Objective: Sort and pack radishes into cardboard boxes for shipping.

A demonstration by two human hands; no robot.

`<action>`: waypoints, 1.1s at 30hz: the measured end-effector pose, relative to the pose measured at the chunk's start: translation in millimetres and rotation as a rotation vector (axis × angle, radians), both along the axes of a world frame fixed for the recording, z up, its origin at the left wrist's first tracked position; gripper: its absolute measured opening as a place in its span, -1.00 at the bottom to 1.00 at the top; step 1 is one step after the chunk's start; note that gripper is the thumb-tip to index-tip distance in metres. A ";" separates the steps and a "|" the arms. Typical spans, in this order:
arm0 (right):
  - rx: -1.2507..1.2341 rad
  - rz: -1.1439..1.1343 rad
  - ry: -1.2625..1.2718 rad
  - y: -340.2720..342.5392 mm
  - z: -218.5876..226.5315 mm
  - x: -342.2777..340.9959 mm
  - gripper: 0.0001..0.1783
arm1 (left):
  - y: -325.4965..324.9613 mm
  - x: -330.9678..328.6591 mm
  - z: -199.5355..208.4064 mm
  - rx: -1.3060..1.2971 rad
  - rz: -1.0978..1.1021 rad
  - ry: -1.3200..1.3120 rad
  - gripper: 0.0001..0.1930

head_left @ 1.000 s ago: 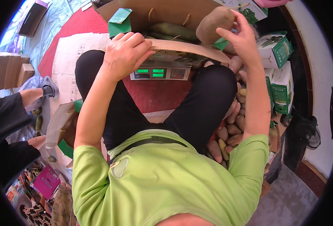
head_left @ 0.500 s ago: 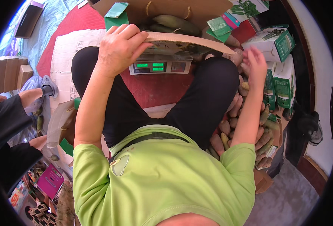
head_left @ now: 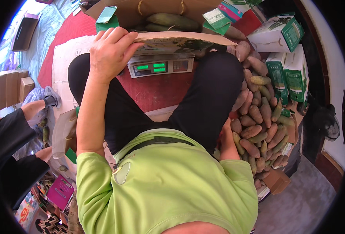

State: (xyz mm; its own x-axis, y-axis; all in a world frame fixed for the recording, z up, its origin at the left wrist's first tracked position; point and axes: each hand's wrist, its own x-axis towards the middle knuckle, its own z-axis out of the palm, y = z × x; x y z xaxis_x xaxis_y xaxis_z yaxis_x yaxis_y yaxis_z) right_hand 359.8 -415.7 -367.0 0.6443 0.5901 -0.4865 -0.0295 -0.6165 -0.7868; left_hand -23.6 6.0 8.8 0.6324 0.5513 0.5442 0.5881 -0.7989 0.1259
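Note:
My left hand (head_left: 112,50) is closed over the near flap of an open cardboard box (head_left: 209,39), with the thumb on the near face. Inside the box lie a few long green vegetables (head_left: 174,20). A digital scale (head_left: 160,66) with lit green displays shows just below the flap, between my knees. My right hand (head_left: 226,126) is down beside my right thigh, at the edge of a heap of elongated reddish-brown and green tubers (head_left: 254,113). My leg and forearm hide most of its fingers, so whether it holds anything is unclear.
White-and-green cartons (head_left: 296,76) stand beyond the heap on the right, near a black fan (head_left: 328,124). Another opened box (head_left: 63,132) is by my left leg. At the far left another person's legs (head_left: 14,128) extend in, and brown boxes (head_left: 8,84) are stacked behind them.
My right hand has left the area by the flap's right end and dropped to beside my right thigh. My left hand keeps its hold on the flap; the whole view has shifted slightly.

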 end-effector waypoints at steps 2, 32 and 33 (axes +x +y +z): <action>-0.373 -0.047 0.193 -0.3 10.6 -24.6 -0.84 | -1.1 1.0 2.0 0.002 -0.004 0.025 -0.76; -0.315 0.477 -0.677 144.2 46.2 -17.6 -0.66 | -0.3 13.6 5.9 0.013 0.039 0.099 -0.71; -0.315 0.563 -0.862 152.5 33.7 -15.0 -0.65 | 0.1 14.1 5.7 0.021 0.033 0.092 -0.71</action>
State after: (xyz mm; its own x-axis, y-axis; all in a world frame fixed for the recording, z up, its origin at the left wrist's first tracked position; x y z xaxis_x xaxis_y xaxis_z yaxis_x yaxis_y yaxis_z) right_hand 344.8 -263.2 -333.3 0.5171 0.8368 -0.1800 0.8107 -0.5463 -0.2103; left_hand -9.6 6.1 14.6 0.6617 0.5621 0.4962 0.6228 -0.7806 0.0537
